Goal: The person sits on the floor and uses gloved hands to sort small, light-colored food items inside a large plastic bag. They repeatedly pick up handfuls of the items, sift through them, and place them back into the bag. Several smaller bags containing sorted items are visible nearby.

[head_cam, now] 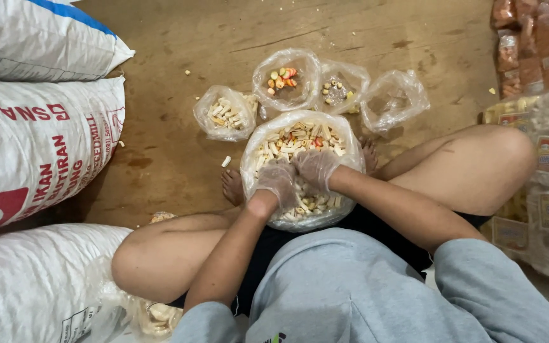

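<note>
Both gloved hands, left hand [277,181], right hand [316,168], fingers spread, digging in big bag [258,149] of pale snack sticks [293,136].

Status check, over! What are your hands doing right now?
Left hand and right hand, gloved, both digging in the big snack bag. Four small bags ahead. Nothing blocking.

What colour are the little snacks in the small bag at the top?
Orange, green and yellow snacks, seen in the head view.
</note>
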